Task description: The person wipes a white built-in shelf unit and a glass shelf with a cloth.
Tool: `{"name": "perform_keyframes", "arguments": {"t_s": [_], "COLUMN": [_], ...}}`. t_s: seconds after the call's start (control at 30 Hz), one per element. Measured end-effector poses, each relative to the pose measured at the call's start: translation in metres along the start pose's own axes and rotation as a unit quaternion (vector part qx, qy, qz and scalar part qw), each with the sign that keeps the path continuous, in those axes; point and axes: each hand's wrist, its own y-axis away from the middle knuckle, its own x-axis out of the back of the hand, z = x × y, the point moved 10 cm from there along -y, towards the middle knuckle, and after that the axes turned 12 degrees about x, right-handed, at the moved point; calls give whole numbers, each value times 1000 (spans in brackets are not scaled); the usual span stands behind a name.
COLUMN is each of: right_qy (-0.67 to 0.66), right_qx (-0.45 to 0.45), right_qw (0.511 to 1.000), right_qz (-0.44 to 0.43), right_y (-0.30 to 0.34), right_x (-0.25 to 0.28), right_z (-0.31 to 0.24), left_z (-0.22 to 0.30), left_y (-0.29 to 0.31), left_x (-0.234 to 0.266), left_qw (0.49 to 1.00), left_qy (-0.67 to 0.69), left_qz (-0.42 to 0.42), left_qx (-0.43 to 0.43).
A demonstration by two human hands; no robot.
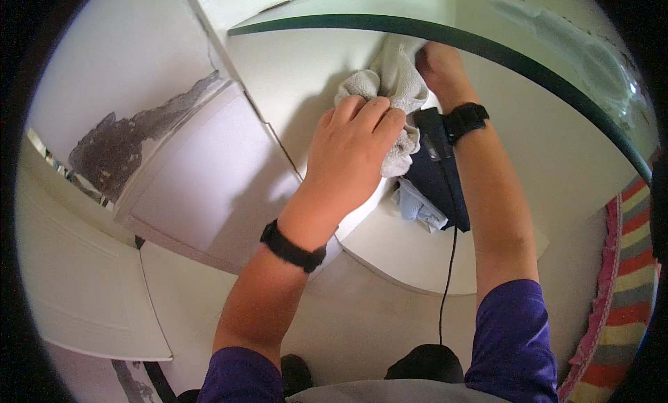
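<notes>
Where a curved glass shelf (369,21) spans the corner, the left hand (355,149) clutches a bunched pale cloth (400,76); the right hand (440,65) is just beside it, though with its fingers hidden I cannot tell its grip. Below, a navy item (435,170), a light-blue cloth (417,204) and a black cable (447,278) crowd the cream lower shelf (400,260).

I centre my remote view's clock on the cloth (406,76): left hand (353,144) on it at seven o'clock, right hand (440,67) beside it at two, glass shelf (390,24) at twelve, fabric (632,285) at four, cable (451,264) at five, lower shelf (386,253) at six.
</notes>
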Motion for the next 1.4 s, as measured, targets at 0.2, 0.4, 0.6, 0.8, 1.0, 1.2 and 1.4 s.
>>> {"name": "perform_keyframes", "arguments": {"t_s": [0.2, 0.4, 0.6, 0.8, 1.0, 1.2, 1.4], "right_qy": [-452, -537, -527, -260, -338, -77, -289], "right_qx": [-61, 184, -110, -162, -598, -313, -205], "right_qw": [844, 822, 813, 910, 716, 886, 889], "right_qz": [283, 51, -222, -278, -128, -333, -290], "right_y": [-11, 27, 205, 450, 556, 513, 427], "right_x": [44, 42, 17, 108, 161, 112, 54], "right_z": [-99, -228, -163, -83, -23, -102, -223], "left_z": [2, 20, 9, 30, 110, 102, 59], "left_y": [67, 153, 235, 289, 269, 301, 353], "left_x": [34, 17, -53, -122, -178, -184, -113], "left_qw": [997, 991, 937, 769, 811, 828, 684], "left_qy": [-13, 39, 164, 325, 239, 187, 231], "left_qz": [-27, -50, -275, -389, -417, -485, -551], "left_qx": [69, 115, 138, 389, 332, 209, 418]}}
